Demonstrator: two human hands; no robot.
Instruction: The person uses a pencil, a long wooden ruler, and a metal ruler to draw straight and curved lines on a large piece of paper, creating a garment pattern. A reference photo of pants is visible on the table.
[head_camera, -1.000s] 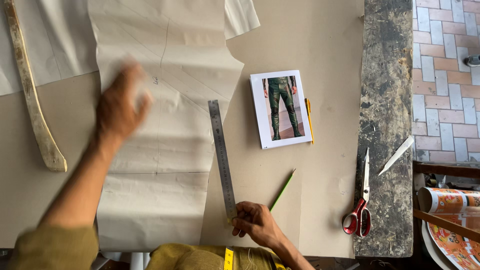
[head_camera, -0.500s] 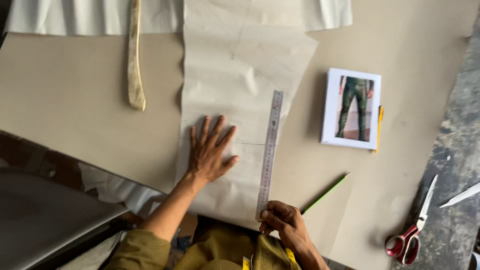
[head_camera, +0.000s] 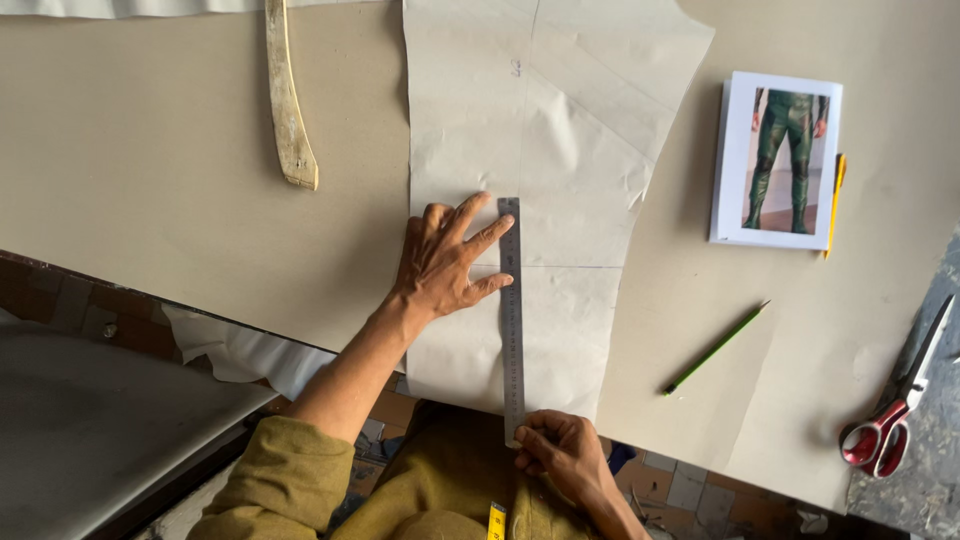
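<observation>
Head view: the left hand (head_camera: 445, 262) lies flat, fingers spread, on the paper pattern (head_camera: 540, 150) at frame centre, fingertips touching the steel ruler (head_camera: 511, 310). The right hand (head_camera: 560, 450), low centre, pinches the ruler's near end at the tabletop (head_camera: 150, 170) edge. The pattern's top is cut off. Open room lies left; a pencil (head_camera: 715, 348) and scissors (head_camera: 895, 405) lie right.

Soft, even daylight fills the scene, moderately bright, with no glare. Shadows are faint: a thin one hugs the left hand (head_camera: 445, 262) on the pale paper pattern (head_camera: 540, 150), another edges the booklet (head_camera: 775, 160) at right. Focus is sharp throughout; the near left corner falls darker.
</observation>
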